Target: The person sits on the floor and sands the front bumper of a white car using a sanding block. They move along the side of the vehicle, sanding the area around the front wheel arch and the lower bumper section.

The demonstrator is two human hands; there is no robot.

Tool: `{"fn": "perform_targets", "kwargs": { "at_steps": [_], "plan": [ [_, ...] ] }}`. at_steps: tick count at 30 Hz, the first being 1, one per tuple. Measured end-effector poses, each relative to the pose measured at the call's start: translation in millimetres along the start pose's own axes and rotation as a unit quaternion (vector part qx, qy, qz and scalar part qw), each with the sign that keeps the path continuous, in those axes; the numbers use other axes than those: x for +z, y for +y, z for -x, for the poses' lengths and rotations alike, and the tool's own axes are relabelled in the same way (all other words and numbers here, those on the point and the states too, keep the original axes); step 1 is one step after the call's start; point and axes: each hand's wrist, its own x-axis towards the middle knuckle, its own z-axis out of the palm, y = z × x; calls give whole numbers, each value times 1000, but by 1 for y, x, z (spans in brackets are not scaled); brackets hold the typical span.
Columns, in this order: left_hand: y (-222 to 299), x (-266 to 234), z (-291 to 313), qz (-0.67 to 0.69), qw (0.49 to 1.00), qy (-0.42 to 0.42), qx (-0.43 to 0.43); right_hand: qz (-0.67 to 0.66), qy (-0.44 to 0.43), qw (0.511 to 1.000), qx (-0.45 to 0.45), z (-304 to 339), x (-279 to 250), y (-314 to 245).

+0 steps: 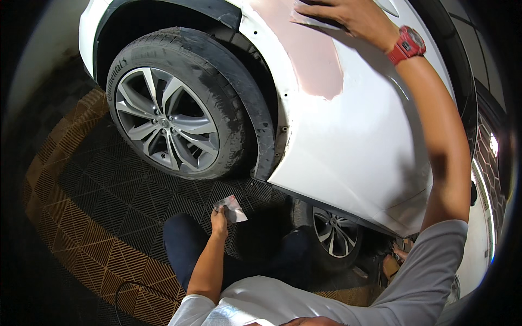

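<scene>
A white car's body panel [359,130] fills the upper right, with a dull pinkish filler patch [318,62] on it behind the wheel arch. At the top edge my right hand [353,19] holds a thin pale sheet [311,20], seemingly sandpaper, flat against the patch; the hand covers part of it. A red watch [406,45] is on that wrist. Low over the floor, left of the panel, my left hand [218,220] pinches a small, partly see-through packet [233,209] with a reddish mark, clear of the car. What is inside it is too small to make out.
The front wheel [166,120] stands under the arch, with a dark arch trim [247,89] beside it. Farther along the car is another wheel [334,233]. The floor has black and tan grid tiles [79,228]. A thin cable [122,288] lies at lower left. Someone's foot [390,266] shows at lower right.
</scene>
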Motion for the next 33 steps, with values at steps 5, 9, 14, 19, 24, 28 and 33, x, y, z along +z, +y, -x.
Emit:
{"fn": "perform_targets", "kwargs": {
  "at_steps": [5,9,14,19,24,28,33],
  "plan": [
    [-1,7,-1,-29,999,31,-24,14,-27,1000,1,43,-4,-11],
    [-5,2,-7,-14,999,18,-29,29,-30,999,5,70,0,-18],
    [-1,0,-1,-42,999,31,-14,-22,-14,999,21,104,14,-34],
    [7,12,10,-41,999,29,-18,33,-47,995,77,155,42,-56],
    [-4,5,1,-54,998,17,-7,-5,-73,989,126,183,44,-85],
    [-16,1,-9,-37,999,7,-6,23,-88,985,149,206,47,-102],
    [-4,-3,9,-35,999,27,-4,-40,-122,964,232,217,15,-168]
  ]
}}
